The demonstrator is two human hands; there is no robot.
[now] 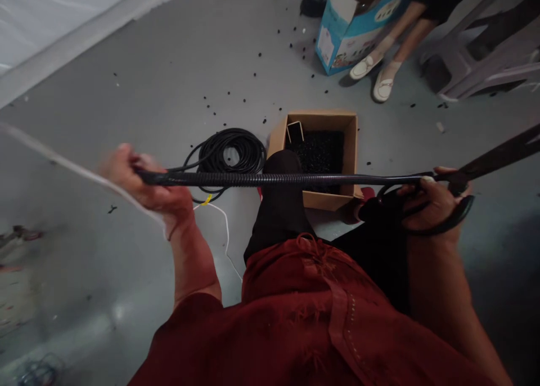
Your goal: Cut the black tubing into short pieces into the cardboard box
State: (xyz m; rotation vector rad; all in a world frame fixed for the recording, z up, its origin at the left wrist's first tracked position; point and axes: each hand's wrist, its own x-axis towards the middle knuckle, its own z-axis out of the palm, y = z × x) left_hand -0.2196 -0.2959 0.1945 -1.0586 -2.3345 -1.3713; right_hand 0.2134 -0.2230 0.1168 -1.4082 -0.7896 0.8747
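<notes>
A long black tube (261, 179), ribbed toward the left and smooth toward the right, is stretched straight across in front of my lap. My left hand (158, 192) is closed around its left end, somewhat blurred. A pale cord (76, 164) crosses by that wrist and runs off to the upper left. In my right hand (439, 206) are the tube's right end and a pair of large black-handled scissors (491, 158), whose blades point away to the right. On the floor behind the tube lies a coil of black cable (232, 152) with a bit of yellow tape (207, 200).
A cardboard box (323, 116) holding small black pieces stands between my feet. Similar bits are scattered over the grey floor (169, 82). Farther back are a blue carton (337, 51), another person's feet in white shoes (382, 88) and a plastic stool (453, 71).
</notes>
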